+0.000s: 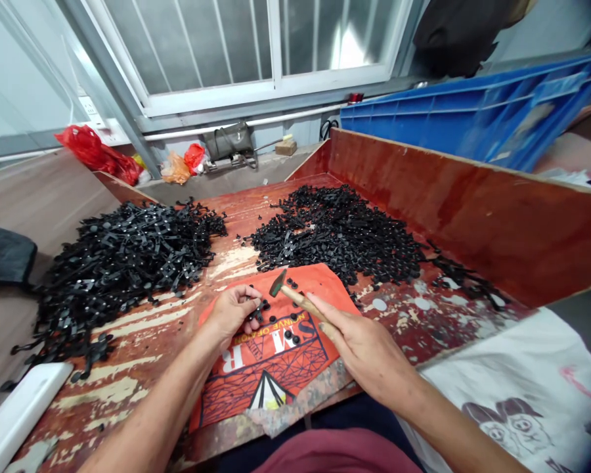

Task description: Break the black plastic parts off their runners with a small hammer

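In the head view, with the orange cloth as the clock's middle and twelve straight ahead of the person, I see the left hand at about ten o'clock. Its fingertips are pinched together on a few small black parts, held over the cloth's left side. The right hand is at about three o'clock, its fingers closed round the wooden handle of a small hammer. The hammer slants so that its metal head points toward ten, near the left hand but apart from it.

Loose black caps are scattered on the cloth between the two hands. Out at ten o'clock lies a big tangled heap of black strips; another dark heap spreads from twelve to one, both on the worn red bench. A reddish board walls the bench off at two, with a blue crate behind it. Over at eight I can see a white object, and at three to four a white cloth with a drawing on it. Past the bench at twelve is the window.
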Demonstrator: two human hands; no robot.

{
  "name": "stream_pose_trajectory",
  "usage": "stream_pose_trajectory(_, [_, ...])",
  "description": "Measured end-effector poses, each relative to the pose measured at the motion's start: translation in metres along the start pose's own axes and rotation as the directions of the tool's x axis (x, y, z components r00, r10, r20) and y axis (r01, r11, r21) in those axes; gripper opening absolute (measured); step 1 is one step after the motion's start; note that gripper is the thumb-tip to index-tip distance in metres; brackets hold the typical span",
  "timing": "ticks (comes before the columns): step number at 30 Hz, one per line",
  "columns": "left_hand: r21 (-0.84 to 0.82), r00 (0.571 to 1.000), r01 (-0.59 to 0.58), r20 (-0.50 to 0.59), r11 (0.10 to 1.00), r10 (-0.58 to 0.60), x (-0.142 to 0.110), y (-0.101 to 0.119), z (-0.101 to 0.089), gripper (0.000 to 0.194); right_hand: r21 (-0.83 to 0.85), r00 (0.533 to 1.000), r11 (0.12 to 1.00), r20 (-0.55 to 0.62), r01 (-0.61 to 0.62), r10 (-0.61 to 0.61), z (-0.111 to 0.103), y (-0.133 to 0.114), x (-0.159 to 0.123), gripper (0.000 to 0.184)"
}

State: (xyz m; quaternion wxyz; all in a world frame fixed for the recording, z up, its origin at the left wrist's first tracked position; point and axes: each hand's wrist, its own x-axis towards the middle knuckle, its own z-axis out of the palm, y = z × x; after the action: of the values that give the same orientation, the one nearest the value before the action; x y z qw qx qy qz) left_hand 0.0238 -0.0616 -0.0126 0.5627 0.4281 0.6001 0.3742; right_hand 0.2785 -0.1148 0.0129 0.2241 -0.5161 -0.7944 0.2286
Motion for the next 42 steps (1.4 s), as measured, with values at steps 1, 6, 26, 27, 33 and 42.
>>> stream_pose_trajectory(1, [-0.005,1.0,0.002,-0.001,1.0,-0.002,0.0,0.0,0.0,0.015,-0.013,1.0,1.0,0.005,0.017,-0.017,-0.001,-0.001,0.001,0.054])
stream_pose_trajectory(6, [-0.038,1.0,-0.002,0.006,0.999,0.002,0.002,-0.003,-0.002,0.021,0.022,0.986,0.995,-0.134,0.101,-0.097,-0.003,-0.008,0.005,0.054])
stream_pose_trajectory(26, [-0.043,0.998,-0.044,0.035,0.998,0.046,0.0,-0.007,-0.003,0.031,-0.044,0.993,0.995,-0.074,0.089,-0.092,-0.004,-0.012,0.014,0.059])
stream_pose_trajectory(27, [-0.039,0.998,-0.044,0.04,0.998,0.046,0.0,-0.008,-0.003,0.03,-0.041,0.994,0.995,-0.058,0.09,-0.093,-0.003,-0.013,0.014,0.06])
stream_pose_trajectory(33, [-0.055,0.997,-0.056,0.045,0.997,0.058,-0.002,-0.005,-0.004,0.03,0.011,0.995,0.995,0.015,0.103,-0.103,0.003,-0.011,0.018,0.059])
stream_pose_trajectory(42, [-0.309,0.996,-0.005,0.085,0.951,0.033,-0.02,0.01,0.0,0.043,0.203,0.999,0.979,-0.051,-0.001,0.012,-0.007,0.001,-0.003,0.052])
